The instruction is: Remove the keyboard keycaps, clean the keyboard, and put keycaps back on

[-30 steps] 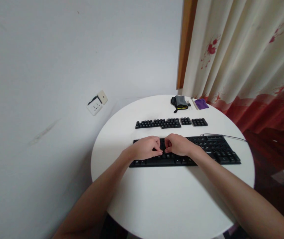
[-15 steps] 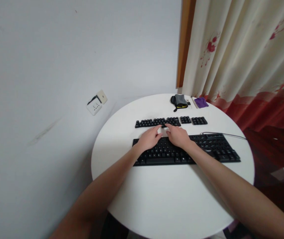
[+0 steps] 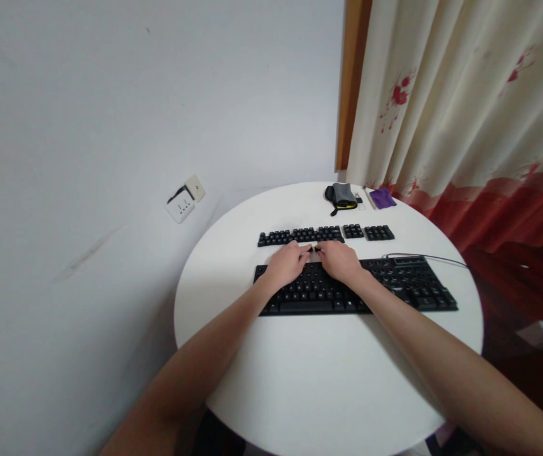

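Observation:
A black keyboard (image 3: 395, 285) lies across the round white table (image 3: 319, 373). Just behind it sit rows of loose black keycaps (image 3: 300, 236), laid out like a keyboard. My left hand (image 3: 286, 264) and my right hand (image 3: 343, 260) hover over the keyboard's far edge, fingers curled and fingertips meeting. Between the fingertips is a small black keycap (image 3: 315, 249), pinched from both sides, right in front of the loose keycap rows.
At the table's far edge lie a grey and yellow pouch (image 3: 342, 196), a thin white tool and a purple cloth (image 3: 383, 198). The keyboard's cable (image 3: 442, 259) runs off to the right. A wall with a socket (image 3: 183, 202) is left, a curtain right.
Both hands lifted from the middle of the keyboard, reached to the loose keycap rows, then drew back slightly with the fingertips pinched together on a small black piece.

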Action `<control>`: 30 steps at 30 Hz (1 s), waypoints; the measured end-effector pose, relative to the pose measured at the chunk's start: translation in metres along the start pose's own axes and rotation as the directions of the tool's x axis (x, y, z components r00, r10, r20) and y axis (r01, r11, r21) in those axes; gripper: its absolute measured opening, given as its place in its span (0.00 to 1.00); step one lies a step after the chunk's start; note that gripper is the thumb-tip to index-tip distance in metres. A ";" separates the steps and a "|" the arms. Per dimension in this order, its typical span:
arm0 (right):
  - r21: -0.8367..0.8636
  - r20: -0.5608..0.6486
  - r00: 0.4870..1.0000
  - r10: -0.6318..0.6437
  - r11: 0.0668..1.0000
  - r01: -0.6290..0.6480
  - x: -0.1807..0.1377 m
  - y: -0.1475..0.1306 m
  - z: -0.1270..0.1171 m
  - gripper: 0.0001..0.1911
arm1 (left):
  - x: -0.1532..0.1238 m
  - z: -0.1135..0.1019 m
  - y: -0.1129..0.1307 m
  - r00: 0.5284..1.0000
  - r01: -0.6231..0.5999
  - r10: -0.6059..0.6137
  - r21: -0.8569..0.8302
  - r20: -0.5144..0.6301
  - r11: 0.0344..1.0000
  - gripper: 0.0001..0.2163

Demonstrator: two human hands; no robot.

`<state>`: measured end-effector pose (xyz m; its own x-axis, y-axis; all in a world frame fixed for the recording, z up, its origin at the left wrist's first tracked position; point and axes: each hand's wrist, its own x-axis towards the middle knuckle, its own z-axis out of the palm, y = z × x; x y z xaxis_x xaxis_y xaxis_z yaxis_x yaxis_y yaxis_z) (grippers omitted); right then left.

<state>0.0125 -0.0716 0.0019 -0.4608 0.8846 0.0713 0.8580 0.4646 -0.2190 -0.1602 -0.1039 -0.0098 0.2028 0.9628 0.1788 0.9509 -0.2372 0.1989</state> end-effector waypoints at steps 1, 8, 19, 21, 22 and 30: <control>0.005 -0.009 1.000 -0.004 1.000 0.004 0.000 0.001 -0.001 0.16 | 0.000 -0.001 -0.001 0.999 -0.023 0.023 -0.020 -0.028 1.000 0.16; 0.089 -0.095 0.995 -0.017 0.996 0.025 0.002 0.009 0.000 0.08 | 0.003 0.002 -0.007 0.990 -0.093 0.082 -0.098 -0.111 0.991 0.07; 0.240 -0.123 0.991 -0.061 0.967 0.089 0.002 0.019 -0.013 0.12 | -0.010 -0.020 0.012 0.992 -0.079 0.049 -0.265 -0.120 0.961 0.05; 0.373 -0.112 0.986 -0.126 0.914 0.159 -0.001 0.027 -0.021 0.10 | -0.020 -0.025 0.023 0.993 -0.115 0.091 -0.455 -0.074 0.883 0.04; 0.442 -0.084 0.981 -0.175 0.876 0.194 -0.002 0.032 -0.025 0.09 | -0.025 -0.027 0.028 0.994 -0.106 0.093 -0.518 -0.051 0.849 0.03; 0.683 0.312 0.812 -0.493 0.711 0.169 -0.015 0.045 -0.041 0.10 | -0.035 -0.021 0.040 0.982 -0.135 0.186 -0.572 0.033 0.809 0.03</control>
<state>0.0670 -0.0623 0.0305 -0.8681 0.4770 -0.1377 0.3771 0.4531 -0.8078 -0.1342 -0.1503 0.0125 0.3841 0.9054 0.1810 0.6085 -0.3956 0.6879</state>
